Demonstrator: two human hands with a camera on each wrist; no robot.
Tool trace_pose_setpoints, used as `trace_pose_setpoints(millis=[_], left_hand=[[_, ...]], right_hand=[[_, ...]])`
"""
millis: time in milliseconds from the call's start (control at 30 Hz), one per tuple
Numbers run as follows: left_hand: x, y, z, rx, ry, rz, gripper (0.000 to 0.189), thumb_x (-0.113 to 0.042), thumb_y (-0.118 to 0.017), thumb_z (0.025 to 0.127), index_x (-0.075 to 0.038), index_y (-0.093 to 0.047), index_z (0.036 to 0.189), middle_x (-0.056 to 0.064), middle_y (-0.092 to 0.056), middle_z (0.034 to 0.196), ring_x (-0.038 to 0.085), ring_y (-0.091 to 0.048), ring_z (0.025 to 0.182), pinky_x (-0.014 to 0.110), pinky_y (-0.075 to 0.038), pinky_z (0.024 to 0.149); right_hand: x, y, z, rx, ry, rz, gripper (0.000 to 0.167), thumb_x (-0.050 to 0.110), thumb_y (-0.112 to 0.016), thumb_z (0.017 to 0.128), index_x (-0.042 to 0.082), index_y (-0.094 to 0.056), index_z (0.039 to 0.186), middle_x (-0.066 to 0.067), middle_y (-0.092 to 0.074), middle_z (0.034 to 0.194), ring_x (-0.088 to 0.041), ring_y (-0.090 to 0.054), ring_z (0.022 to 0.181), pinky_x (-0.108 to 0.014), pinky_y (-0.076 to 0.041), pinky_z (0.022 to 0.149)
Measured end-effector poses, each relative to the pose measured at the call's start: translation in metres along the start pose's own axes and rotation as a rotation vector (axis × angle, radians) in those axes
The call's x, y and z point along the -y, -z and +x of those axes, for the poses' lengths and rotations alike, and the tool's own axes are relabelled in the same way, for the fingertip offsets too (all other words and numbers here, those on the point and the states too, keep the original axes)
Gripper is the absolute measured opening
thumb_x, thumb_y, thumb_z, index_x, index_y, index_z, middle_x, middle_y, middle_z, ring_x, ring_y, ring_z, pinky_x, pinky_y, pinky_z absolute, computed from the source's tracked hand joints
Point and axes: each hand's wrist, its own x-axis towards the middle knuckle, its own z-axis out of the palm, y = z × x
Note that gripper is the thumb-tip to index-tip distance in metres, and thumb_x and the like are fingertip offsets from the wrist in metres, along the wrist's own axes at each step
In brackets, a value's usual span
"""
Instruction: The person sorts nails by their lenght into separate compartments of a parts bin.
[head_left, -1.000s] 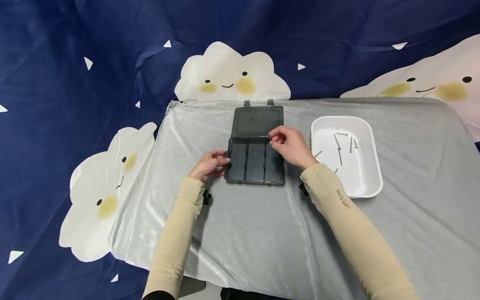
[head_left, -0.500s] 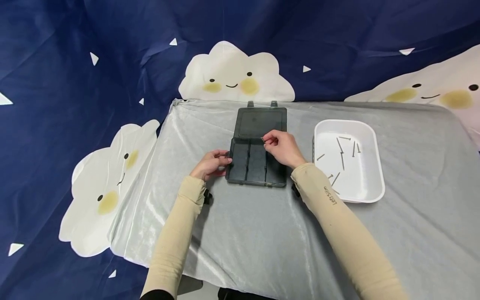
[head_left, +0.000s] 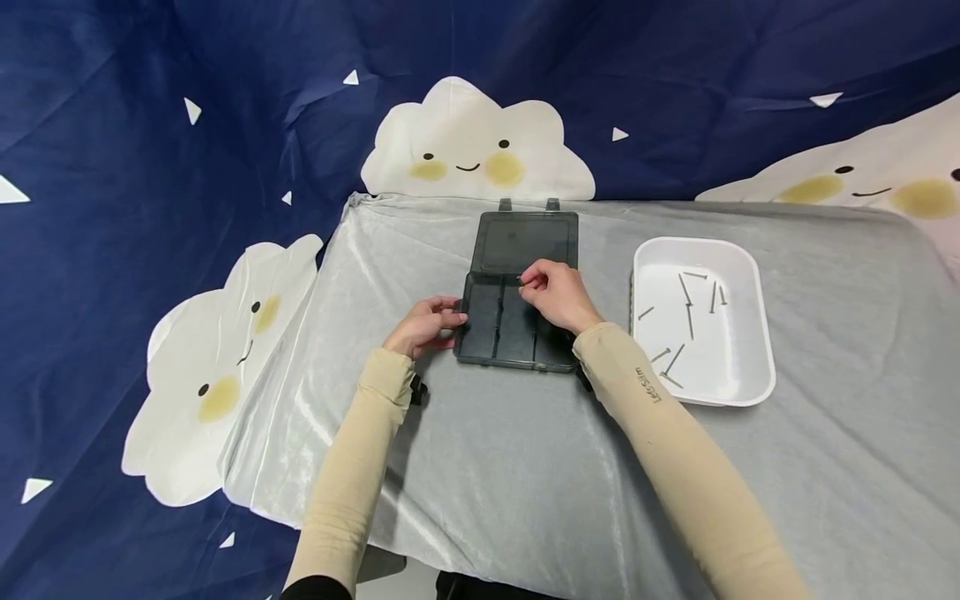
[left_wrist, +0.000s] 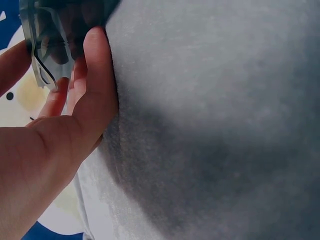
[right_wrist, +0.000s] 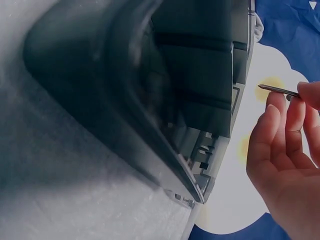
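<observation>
A dark translucent compartment box (head_left: pixel 480 321) lies on the grey cloth with its lid (head_left: pixel 527 240) folded back. Its long compartments run front to back. My left hand (head_left: pixel 426 327) holds the box at its left side; in the left wrist view the thumb lies along the wall and other fingers are around the edge. Over the back of the box, near the hinge line, my right hand (head_left: pixel 557 296) pinches a screw (right_wrist: pixel 278 90) between thumb and fingers. The pointed end sticks out in the right wrist view; threads are too blurred to make out.
A white tray (head_left: pixel 767 354) with several loose screws (head_left: pixel 713 297) stands to the right of the box. Grey cloth (head_left: pixel 510 458) covers the table, and a dark blue cloud-print curtain (head_left: pixel 660 67) hangs behind and to the left.
My right hand has moved left with the screw, from the right compartment to about the middle one. The left hand stays at the box's left side. The head view has shifted slightly.
</observation>
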Motion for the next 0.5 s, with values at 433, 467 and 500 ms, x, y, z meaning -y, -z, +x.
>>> trace_pose_setpoints(millis=[433,467,500], left_hand=[[-0.0014,-0.0011,-0.0024,0.005,-0.004,0.006,0.052,-0.011,-0.064,0.093,-0.009,-0.044,0.141,0.006,-0.056,0.119,0.014,-0.059,0.095,0.023,-0.053,0.060],[-0.0017,-0.0012,-0.0023,0.004,-0.005,0.008,0.052,-0.011,-0.064,0.093,-0.009,-0.044,0.141,0.006,-0.055,0.120,0.014,-0.058,0.095,0.023,-0.053,0.060],[-0.0019,-0.0013,-0.0020,0.004,-0.007,0.009,0.053,-0.011,-0.064,0.093,-0.009,-0.044,0.142,0.006,-0.055,0.120,0.014,-0.058,0.094,0.023,-0.053,0.060]], right_hand=[[-0.0055,-0.0033,0.0043,0.010,-0.020,-0.065,0.014,0.014,-0.062,0.091,0.005,-0.067,0.101,-0.011,-0.068,0.096,-0.025,-0.060,0.084,-0.036,-0.050,0.081],[-0.0060,-0.0032,0.0044,0.012,-0.022,-0.066,0.015,0.013,-0.062,0.091,0.005,-0.067,0.102,-0.011,-0.068,0.096,-0.025,-0.060,0.085,-0.037,-0.050,0.081],[-0.0066,-0.0029,0.0047,0.014,-0.022,-0.068,0.016,0.013,-0.061,0.092,0.004,-0.067,0.103,-0.012,-0.068,0.097,-0.025,-0.061,0.085,-0.037,-0.050,0.082]])
